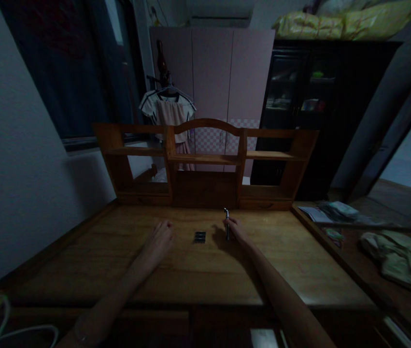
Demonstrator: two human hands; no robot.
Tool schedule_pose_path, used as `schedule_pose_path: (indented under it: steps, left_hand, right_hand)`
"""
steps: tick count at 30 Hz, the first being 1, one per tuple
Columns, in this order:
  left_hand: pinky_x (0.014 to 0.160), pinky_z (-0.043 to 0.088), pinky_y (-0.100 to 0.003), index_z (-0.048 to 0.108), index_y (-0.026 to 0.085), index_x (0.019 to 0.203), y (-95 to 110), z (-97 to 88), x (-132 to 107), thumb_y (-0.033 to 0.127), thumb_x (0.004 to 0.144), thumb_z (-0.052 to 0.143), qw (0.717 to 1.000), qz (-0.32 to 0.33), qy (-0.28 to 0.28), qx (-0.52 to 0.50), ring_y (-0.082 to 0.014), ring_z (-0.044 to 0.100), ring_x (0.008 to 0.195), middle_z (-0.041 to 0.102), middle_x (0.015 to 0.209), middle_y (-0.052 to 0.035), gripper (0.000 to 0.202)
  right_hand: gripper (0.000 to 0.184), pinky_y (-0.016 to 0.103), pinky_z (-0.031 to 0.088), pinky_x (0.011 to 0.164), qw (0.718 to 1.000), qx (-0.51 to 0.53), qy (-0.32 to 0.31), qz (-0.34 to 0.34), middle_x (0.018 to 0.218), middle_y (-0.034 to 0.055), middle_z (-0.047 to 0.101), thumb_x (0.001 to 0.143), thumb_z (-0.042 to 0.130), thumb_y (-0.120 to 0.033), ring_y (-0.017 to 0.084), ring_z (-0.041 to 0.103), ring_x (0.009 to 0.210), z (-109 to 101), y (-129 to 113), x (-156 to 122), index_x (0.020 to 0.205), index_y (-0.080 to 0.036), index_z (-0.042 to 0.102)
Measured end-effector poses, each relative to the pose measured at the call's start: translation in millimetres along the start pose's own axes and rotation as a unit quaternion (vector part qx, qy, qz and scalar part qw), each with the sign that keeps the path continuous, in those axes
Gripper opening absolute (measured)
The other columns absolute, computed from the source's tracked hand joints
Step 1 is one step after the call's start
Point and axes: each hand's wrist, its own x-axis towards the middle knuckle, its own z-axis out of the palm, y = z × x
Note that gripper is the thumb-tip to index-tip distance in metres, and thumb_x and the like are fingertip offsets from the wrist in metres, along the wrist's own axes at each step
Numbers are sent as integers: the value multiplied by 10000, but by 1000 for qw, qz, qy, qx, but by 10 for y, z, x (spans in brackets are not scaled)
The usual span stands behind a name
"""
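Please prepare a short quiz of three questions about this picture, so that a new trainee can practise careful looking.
1. Which hand holds the slim silvery tool with the bent top?
2. True or false: the small dark rectangular piece with silvery bars lies on the wooden desktop, between the left hand and the right hand.
3. What lies on top of the black cabinet?
A) a table lamp
B) yellow bundles
C) a row of books

Key: 1. The right hand. 2. True. 3. B.
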Motion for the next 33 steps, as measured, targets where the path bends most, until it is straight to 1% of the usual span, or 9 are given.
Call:
schedule_pose_path:
  steps: [2, 4, 8, 11, 14, 21, 24, 26, 33]
  left_hand:
    - [905, 384, -343, 646, 186, 971, 117, 63, 174, 264, 841, 481, 992, 35, 7, -122, -230, 500, 1004, 542, 1056, -99, 224]
    - [885, 391, -319, 658, 200, 915, 236, 158, 296, 302, 802, 551, 977, 60, -16, -204, -217, 513, 981, 548, 1041, -75, 186]
    - [817, 409, -297, 656, 189, 855, 383, 351, 390, 287, 735, 608, 955, 72, -69, -280, -207, 524, 931, 541, 998, -59, 162]
    - [783, 403, -297, 655, 188, 846, 374, 445, 417, 298, 709, 629, 954, 74, -94, -274, -209, 519, 890, 539, 942, -52, 178]
    - [764, 393, -298, 652, 179, 805, 332, 475, 452, 313, 682, 650, 959, 69, -93, -258, -220, 510, 890, 536, 920, -56, 181]
    - [724, 382, -280, 640, 174, 793, 378, 395, 496, 269, 655, 656, 955, 46, -123, -265, -211, 508, 858, 538, 905, -51, 168]
    - [758, 374, -281, 638, 180, 764, 414, 384, 519, 226, 643, 656, 957, 67, -110, -259, -218, 501, 910, 542, 912, -44, 131]
    - [750, 370, -277, 635, 176, 753, 430, 381, 542, 209, 633, 660, 959, 77, -109, -251, -214, 505, 898, 550, 900, -42, 127]
    - [667, 355, -250, 607, 169, 814, 461, 368, 593, 196, 621, 676, 967, 11, -173, -189, -188, 515, 842, 574, 892, -25, 207]
  right_hand:
    - [245, 219, 245, 371, 1000, 2, 2, -7, 491, -64, 382, 706, 526, -438, 90, 329, 395, 0, 23, 15, 704, -195, 501]
    - [242, 219, 246, 371, 1000, 2, 4, -14, 494, -61, 385, 706, 532, -432, 90, 338, 399, -1, 34, 24, 699, -191, 511]
    - [245, 218, 256, 383, 1000, -2, 8, -18, 523, -41, 429, 710, 541, -425, 94, 379, 429, -9, 37, 34, 673, -183, 521]
    - [240, 215, 258, 386, 1000, -2, 10, -16, 528, -39, 439, 721, 537, -420, 92, 380, 428, -9, 53, 46, 676, -185, 522]
    - [237, 212, 252, 381, 1000, 0, 1, -15, 527, -44, 433, 728, 539, -420, 87, 367, 414, 3, 74, 57, 699, -185, 532]
    - [227, 207, 254, 375, 1000, 3, -13, -14, 547, -44, 425, 734, 542, -406, 79, 362, 407, 32, 70, 49, 735, -179, 543]
    - [233, 207, 248, 370, 1000, 2, -14, -15, 551, -44, 424, 740, 536, -407, 79, 359, 405, 29, 61, 46, 753, -174, 545]
    - [234, 206, 253, 373, 1000, 1, -14, -17, 552, -44, 421, 740, 538, -404, 78, 363, 411, 25, 65, 51, 749, -170, 543]
    - [255, 204, 268, 392, 999, 1, -13, -29, 550, -47, 429, 736, 542, -418, 77, 375, 427, 31, 83, 57, 730, -164, 529]
